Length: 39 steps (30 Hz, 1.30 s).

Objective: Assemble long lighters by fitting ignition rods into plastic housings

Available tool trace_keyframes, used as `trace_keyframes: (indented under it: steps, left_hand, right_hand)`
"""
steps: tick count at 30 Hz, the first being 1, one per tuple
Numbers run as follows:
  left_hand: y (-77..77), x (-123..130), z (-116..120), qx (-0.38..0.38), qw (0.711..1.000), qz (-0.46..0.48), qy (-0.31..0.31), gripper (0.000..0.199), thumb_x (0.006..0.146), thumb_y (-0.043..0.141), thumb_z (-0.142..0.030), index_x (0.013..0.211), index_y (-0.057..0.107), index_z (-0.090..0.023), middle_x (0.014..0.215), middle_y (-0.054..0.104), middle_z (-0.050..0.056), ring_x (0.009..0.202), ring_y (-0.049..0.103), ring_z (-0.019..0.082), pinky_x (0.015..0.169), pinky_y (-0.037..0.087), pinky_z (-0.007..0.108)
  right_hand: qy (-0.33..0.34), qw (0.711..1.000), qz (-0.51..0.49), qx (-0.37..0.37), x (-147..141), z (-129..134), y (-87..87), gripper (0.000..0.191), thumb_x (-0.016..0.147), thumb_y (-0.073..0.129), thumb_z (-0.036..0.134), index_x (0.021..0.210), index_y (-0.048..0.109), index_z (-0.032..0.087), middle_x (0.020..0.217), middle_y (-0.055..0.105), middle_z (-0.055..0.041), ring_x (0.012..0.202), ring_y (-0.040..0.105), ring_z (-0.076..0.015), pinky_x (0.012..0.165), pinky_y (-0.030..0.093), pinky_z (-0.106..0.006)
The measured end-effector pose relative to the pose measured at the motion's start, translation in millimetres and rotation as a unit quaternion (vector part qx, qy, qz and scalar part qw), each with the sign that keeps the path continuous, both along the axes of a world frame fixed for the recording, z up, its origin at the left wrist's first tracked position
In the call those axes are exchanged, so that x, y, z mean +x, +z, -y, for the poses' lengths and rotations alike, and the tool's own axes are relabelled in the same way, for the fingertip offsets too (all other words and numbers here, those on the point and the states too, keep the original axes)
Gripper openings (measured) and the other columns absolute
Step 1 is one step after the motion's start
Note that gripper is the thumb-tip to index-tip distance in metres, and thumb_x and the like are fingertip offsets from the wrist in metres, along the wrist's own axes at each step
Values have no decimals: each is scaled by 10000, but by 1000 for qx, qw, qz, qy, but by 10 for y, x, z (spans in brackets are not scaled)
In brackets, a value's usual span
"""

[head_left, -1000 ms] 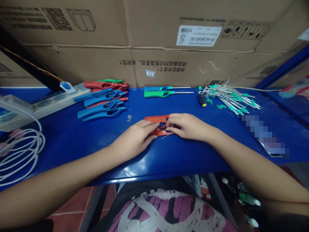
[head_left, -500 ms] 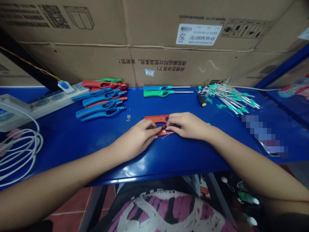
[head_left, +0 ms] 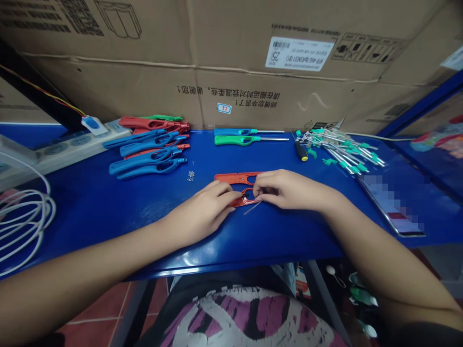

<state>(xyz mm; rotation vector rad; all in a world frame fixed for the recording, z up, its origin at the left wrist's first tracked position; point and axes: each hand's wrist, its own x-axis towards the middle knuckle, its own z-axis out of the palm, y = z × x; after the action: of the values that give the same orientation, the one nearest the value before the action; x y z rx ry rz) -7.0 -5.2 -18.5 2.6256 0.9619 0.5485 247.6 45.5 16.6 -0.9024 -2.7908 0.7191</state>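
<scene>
Two orange-red lighter casing halves lie near the middle of the blue table. The upper half [head_left: 231, 179] rests flat behind my fingers. On the lower half [head_left: 239, 202], small black parts and a pale wire show. My left hand [head_left: 208, 207] is closed on the lower half's left part, thumb and index finger at a black piece. My right hand [head_left: 285, 189] pinches at the right part of the same half, by the wire; its fingertips partly hide what they hold. A thin rod [head_left: 252, 207] sticks out below the right fingertips.
Blue and red lighter casings [head_left: 148, 161] lie at the left, beside small screws [head_left: 191, 176] and a power strip [head_left: 77, 142]. Behind are two assembled lighters [head_left: 235, 140]. Rightward are a screwdriver [head_left: 301, 151], metal tubes with green parts [head_left: 347, 152] and a phone [head_left: 392, 205].
My right hand has shifted slightly right, away from my left fingertips. More of the lower casing half and the thin rod now shows. The view has moved a little.
</scene>
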Motion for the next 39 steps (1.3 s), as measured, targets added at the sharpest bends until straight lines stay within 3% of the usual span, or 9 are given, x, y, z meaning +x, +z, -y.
trace_keyframes:
  steps: [5,19,26,33,36,39]
  left_hand:
    - [-5,-7,5,-19,1000,8,0,210,1019,488,-172,1135,663,-159,1094,618,94,1064,559,229,957,507,382]
    - [-13,26,8,-8,1000,-21,0,305,1036,424,-192,1265,626,-169,1148,551,125,1081,526,248,981,489,428]
    - [27,19,44,-5,999,-39,-4,356,1009,435,-138,1306,616,-216,1105,545,109,1009,516,244,917,507,430]
    - [23,16,51,15,998,-58,-11,435,982,440,-95,1349,624,-237,1102,546,117,990,517,252,873,525,430]
    - [17,16,49,8,998,-55,-9,425,982,436,-92,1337,628,-224,1119,546,122,1012,522,253,889,524,433]
    - [7,7,52,6,999,-42,-11,414,991,427,-103,1334,623,-227,1135,540,120,1038,523,252,912,520,428]
  right_hand:
    - [6,1000,-1,-2,-15,2,-10,103,893,602,86,868,664,166,899,686,-34,784,600,-150,708,408,-261]
    - [4,1000,-7,-5,16,-33,-30,81,894,635,126,824,655,162,830,653,-18,713,558,-126,648,384,-242]
    - [4,999,-23,-30,5,-23,-22,132,904,666,205,785,640,155,754,593,2,639,521,-101,606,386,-228]
    - [-1,999,-40,-36,63,-53,11,163,943,607,272,857,690,161,809,662,-33,675,562,-119,622,414,-240]
    - [-64,995,-61,47,144,-128,38,181,940,595,311,908,700,168,839,685,-49,697,574,-139,639,422,-259]
    - [-211,964,-11,163,334,-275,62,196,924,588,327,962,706,176,913,702,-76,748,599,-184,683,428,-301]
